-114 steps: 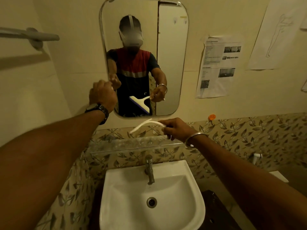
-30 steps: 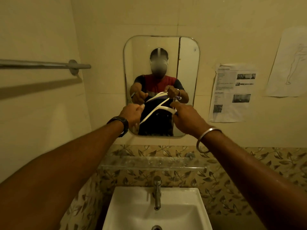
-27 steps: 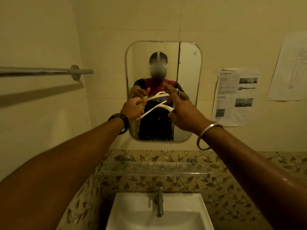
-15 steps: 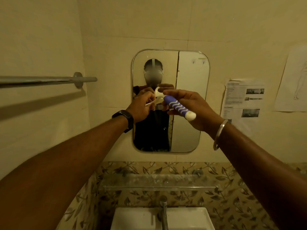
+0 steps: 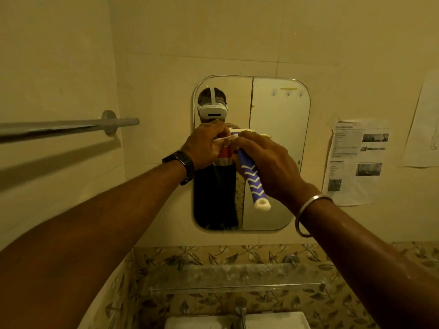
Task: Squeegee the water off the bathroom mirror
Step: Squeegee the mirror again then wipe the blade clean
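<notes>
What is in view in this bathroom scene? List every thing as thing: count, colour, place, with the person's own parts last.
mirror: 1, silvery, on the wall, centre
squeegee: 1, white with blue-and-white handle, held before the mirror
rail: 1, grey, left wall
printed sheet: 1, white, wall right of mirror
second sheet: 1, pale, far right edge
shelf: 1, clear, below the mirror
tap: 1, metal, bottom centre
sink: 1, white, bottom edge
leaf tiles: one band, brown-green, under the mirror
watch: 1, black, left wrist
bangle: 1, silver, right wrist
left hand: 1, grips the squeegee's white head
right hand: 1, holds the handle's top
</notes>
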The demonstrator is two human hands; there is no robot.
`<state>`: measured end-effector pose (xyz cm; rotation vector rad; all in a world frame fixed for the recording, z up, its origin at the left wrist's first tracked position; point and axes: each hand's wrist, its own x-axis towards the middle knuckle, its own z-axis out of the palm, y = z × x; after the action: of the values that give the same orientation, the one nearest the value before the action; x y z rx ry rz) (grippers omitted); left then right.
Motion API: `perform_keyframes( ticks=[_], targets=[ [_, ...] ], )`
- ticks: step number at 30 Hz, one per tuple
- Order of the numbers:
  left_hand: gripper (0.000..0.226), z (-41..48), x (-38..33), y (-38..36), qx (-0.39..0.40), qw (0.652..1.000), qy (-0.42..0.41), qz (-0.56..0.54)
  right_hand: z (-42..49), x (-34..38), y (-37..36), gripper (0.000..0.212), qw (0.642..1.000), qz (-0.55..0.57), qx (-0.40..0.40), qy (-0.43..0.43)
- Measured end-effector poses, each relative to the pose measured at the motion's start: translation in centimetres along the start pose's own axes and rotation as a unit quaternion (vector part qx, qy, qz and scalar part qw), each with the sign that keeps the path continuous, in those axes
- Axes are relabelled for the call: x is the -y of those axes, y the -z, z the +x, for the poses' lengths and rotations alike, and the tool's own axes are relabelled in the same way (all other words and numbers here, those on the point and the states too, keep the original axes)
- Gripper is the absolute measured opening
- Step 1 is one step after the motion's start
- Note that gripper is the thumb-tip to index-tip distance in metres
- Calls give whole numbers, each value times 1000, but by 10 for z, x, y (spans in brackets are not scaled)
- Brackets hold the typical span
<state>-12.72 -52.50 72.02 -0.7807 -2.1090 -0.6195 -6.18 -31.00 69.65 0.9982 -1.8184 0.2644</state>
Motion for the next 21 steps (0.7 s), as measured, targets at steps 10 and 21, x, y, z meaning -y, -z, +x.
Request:
perform_keyframes(
  ticks=[10, 21],
  targets=[
    [69, 15, 44, 46, -134, 973, 19, 185, 61, -29, 27, 37, 997, 36, -67, 29],
    [57, 37, 76, 64, -108, 930, 47, 348, 121, -36, 3, 43, 994, -54, -60, 72]
  ],
)
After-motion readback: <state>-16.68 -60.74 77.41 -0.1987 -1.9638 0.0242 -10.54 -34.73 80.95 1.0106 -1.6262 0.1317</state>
